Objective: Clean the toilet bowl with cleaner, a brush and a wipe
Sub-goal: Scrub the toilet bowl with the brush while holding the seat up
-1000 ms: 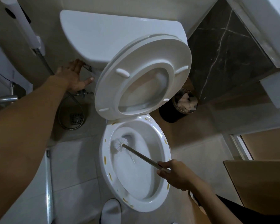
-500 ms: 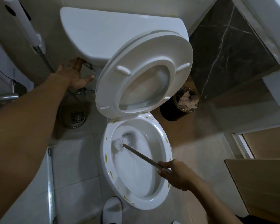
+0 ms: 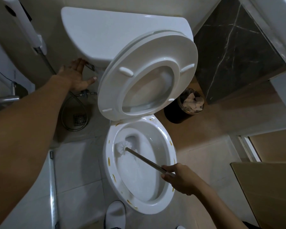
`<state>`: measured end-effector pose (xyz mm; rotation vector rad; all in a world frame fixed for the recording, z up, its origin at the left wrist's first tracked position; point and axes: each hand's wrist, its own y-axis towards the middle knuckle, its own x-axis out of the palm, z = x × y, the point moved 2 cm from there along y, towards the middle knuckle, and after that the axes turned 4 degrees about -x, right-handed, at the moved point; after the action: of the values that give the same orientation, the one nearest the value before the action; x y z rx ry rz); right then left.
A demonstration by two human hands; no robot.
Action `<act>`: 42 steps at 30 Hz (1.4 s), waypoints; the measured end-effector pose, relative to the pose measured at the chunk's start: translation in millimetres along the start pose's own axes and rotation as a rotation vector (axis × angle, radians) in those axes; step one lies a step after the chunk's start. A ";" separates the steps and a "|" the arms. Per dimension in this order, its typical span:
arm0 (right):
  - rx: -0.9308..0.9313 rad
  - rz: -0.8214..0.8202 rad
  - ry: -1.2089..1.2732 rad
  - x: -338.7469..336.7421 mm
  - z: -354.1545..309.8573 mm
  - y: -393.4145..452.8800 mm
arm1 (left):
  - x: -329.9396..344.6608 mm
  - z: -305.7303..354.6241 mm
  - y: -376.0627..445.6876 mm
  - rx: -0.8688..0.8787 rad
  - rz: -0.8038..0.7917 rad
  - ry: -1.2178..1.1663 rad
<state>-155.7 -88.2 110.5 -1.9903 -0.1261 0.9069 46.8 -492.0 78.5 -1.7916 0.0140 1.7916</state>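
The white toilet bowl point(image 3: 167, 142) stands open, its seat and lid point(image 3: 186, 52) raised against the tank point(image 3: 106, 33). Yellow-brown spots dot the bowl's rim. My right hand point(image 3: 180, 178) grips the metal handle of the toilet brush point(image 3: 123, 147), whose white head lies against the bowl's inner left wall. Water swirls inside the bowl. My left hand point(image 3: 76, 76) reaches to the tank's left side, fingers straight, touching the metal flush lever point(image 3: 89, 66).
A black waste bin point(image 3: 185, 106) with crumpled paper stands right of the toilet, by a dark marble wall. A bidet sprayer and its hose point(image 3: 68, 104) hang at the left above a floor drain point(image 3: 79, 119). My white slipper point(image 3: 115, 214) is below the bowl.
Both hands have stayed almost where they were. Water in the bowl is churning more. The view has shifted slightly.
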 end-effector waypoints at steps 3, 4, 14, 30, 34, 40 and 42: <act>0.000 0.007 -0.003 -1.0 -1.5 -0.9 | 1.1 1.3 -0.2 -0.001 0.002 0.001; 0.008 0.005 0.001 -1.5 -1.2 -1.0 | 1.5 1.5 0.0 -0.003 0.003 0.001; 0.011 -0.028 -0.006 -9.2 -0.2 -8.1 | 0.9 0.8 -2.6 -0.024 0.064 -0.096; -0.098 -0.045 -0.261 -25.8 -8.5 -32.9 | -17.7 0.4 -84.4 -0.079 0.137 -0.165; -0.101 -0.027 -0.247 -34.4 0.4 -42.9 | -57.1 26.2 -108.5 -0.041 0.190 -0.194; -0.070 0.000 -0.258 -44.9 20.9 -60.2 | -110.1 101.5 -128.0 0.102 0.254 -0.187; -0.091 -0.009 -0.256 -50.0 28.8 -65.1 | -119.9 132.2 -131.7 0.159 0.279 -0.175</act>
<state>-193.8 -51.4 179.5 -1.9467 -0.3259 1.1652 -29.7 -377.1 252.1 -1.5763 0.3420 2.0729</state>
